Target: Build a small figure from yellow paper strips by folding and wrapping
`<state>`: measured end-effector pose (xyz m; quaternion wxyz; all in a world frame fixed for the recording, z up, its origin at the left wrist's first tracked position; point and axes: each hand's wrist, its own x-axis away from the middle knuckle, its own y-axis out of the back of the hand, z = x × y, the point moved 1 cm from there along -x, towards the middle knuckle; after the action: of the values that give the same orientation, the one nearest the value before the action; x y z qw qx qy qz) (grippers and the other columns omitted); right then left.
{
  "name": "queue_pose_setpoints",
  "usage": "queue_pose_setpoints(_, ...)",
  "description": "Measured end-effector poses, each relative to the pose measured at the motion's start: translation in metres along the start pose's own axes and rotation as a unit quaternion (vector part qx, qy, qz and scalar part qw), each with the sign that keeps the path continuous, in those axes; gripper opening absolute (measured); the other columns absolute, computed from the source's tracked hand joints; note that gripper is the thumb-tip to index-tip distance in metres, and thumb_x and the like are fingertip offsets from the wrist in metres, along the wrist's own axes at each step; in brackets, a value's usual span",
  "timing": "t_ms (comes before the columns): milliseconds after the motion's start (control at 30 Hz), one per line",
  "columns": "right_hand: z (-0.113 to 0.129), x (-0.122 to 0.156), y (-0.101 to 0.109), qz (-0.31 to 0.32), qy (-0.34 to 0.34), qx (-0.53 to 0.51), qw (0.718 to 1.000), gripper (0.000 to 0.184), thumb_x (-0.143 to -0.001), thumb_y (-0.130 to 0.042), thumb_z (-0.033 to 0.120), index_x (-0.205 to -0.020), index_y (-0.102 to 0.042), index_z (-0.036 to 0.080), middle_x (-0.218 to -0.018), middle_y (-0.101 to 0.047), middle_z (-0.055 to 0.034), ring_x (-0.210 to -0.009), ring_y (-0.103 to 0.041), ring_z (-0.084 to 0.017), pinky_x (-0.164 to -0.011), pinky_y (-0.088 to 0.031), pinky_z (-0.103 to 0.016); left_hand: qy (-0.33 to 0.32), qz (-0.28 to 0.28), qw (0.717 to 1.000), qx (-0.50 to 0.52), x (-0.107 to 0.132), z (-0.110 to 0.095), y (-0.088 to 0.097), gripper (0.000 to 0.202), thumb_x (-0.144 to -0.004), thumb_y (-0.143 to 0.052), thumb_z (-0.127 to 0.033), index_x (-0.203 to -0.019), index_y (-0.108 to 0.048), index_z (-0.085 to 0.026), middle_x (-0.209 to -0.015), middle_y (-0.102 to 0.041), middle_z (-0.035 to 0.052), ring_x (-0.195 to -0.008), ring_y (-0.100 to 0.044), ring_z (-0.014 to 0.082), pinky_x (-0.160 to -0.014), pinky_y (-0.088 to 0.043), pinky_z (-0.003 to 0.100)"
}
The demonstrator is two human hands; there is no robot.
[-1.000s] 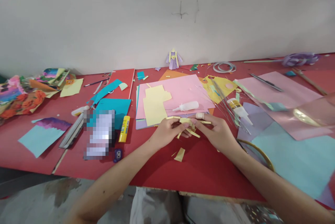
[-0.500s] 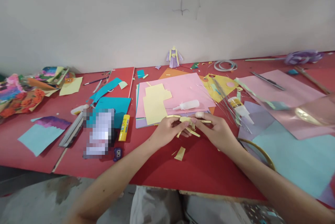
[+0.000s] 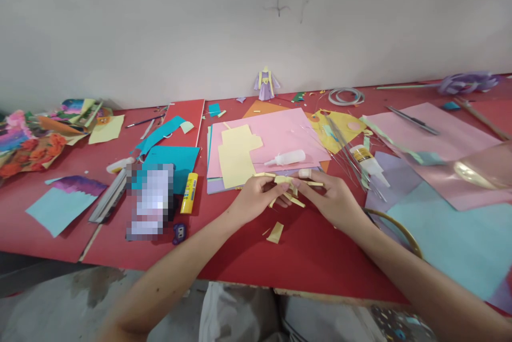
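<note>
Between my two hands is a small pale-yellow paper figure [image 3: 285,180] with thin strips sticking out like limbs. My left hand [image 3: 258,193] pinches its left side with thumb and fingers. My right hand [image 3: 326,192] grips its other side, and one of its fingers has a white wrap [image 3: 305,173]. Fingertips of both hands partly hide the figure. Just below them on the red table lies a yellow paper scrap [image 3: 275,232]. Behind the hands, a white squeeze bottle [image 3: 286,158] rests on pink paper, beside a cut yellow sheet [image 3: 237,158].
A phone [image 3: 152,200], a yellow glue stick [image 3: 189,193] and a metal ruler [image 3: 110,195] lie to the left. On the right are a glue bottle [image 3: 366,163], tweezers [image 3: 340,144], a craft knife [image 3: 412,119] and paper sheets. A purple paper doll [image 3: 266,86] leans on the wall.
My hands keep hold of the paper figure with barely any movement. The camera view has shifted slightly.
</note>
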<state>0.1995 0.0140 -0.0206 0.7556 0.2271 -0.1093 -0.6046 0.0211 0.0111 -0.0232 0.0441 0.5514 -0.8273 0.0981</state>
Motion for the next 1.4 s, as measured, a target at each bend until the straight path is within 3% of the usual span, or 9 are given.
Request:
queue_pose_setpoints(333, 0.0009, 0.0006, 0.001, -0.002, 0.006, -0.001, 1.0, 0.02, -0.088, -0.058, 0.039, -0.088, -0.069, 0.022, -0.083, -0.073, 0.0001, -0.083, -0.068, -0.019, -0.072, -0.05, -0.025, -0.038, -0.036, 0.992, -0.113, -0.0009, 0.0052, 0.0036, 0.033, -0.085, -0.06, -0.045, -0.077, -0.063, -0.013, -0.072, -0.067, 0.005, -0.072, -0.065, 0.0166, -0.066, -0.048, 0.024)
queue_pose_setpoints(867, 0.0034, 0.0001, 0.001, -0.015, 0.003, 0.008, 1.0, 0.021, -0.086, -0.059, 0.039, -0.086, -0.07, 0.021, -0.085, -0.075, -0.0018, -0.082, -0.07, -0.02, -0.07, -0.053, -0.026, -0.042, -0.022, 0.993, -0.107, -0.0013, 0.0069, 0.0043, 0.036, -0.085, -0.059, -0.047, -0.08, -0.064, -0.012, -0.072, -0.067, 0.0053, -0.071, -0.066, 0.0175, -0.065, -0.048, 0.025)
queue_pose_setpoints(1400, 0.0042, 0.0009, 0.0014, 0.014, 0.004, -0.011, 1.0, 0.021, -0.086, -0.059, 0.038, -0.091, -0.07, 0.021, -0.087, -0.074, -0.0028, -0.078, -0.07, -0.02, -0.067, -0.055, -0.026, -0.047, -0.017, 0.99, -0.134, 0.0004, 0.0025, 0.0029, 0.037, -0.085, -0.058, -0.048, -0.075, -0.063, -0.013, -0.071, -0.066, 0.0051, -0.073, -0.065, 0.0185, -0.066, -0.048, 0.026)
